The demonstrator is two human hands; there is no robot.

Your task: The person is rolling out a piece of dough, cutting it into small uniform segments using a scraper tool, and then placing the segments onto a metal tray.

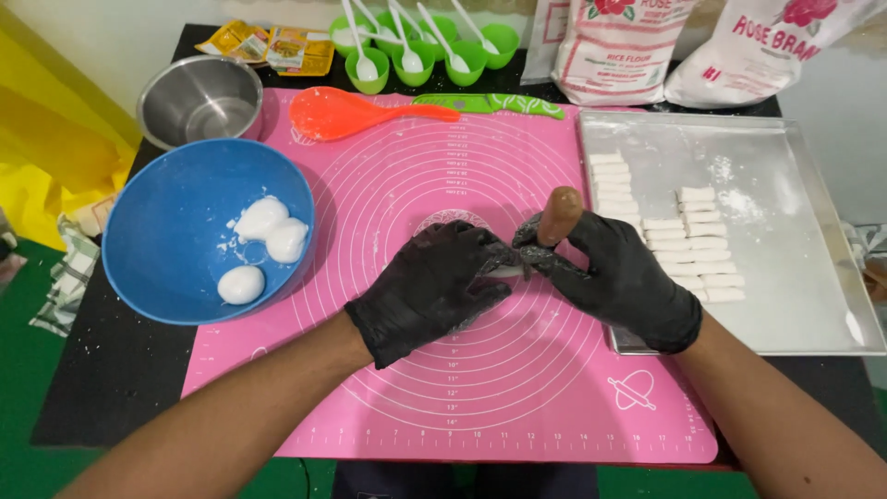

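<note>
left hand [434, 282]: black glove, fingers curled round a small white dough piece [506, 271], mostly hidden, over the middle of the pink silicone mat [517, 388]
right hand [624, 277]: black glove, gripping a short wooden stick [559, 214] upright, its tip meeting the dough piece at the left fingertips
dough location: pinched between both hands, just above the mat, not on the tray
blue bowl [176, 249]: left of mat, three white dough balls [263, 242] inside
metal tray [795, 268]: right of mat, floured, rows of cut white dough strips [688, 242]
behind mat: steel bowl [200, 100], orange spoon [356, 113], green knife [494, 103], green cups with white spoons [420, 51], flour bags [684, 46]
risk: soft dough likely to stick to the gloves or tear if the stick presses too hard; right forearm sits near the tray edge, could nudge it on the tabletop [111, 370]
</note>
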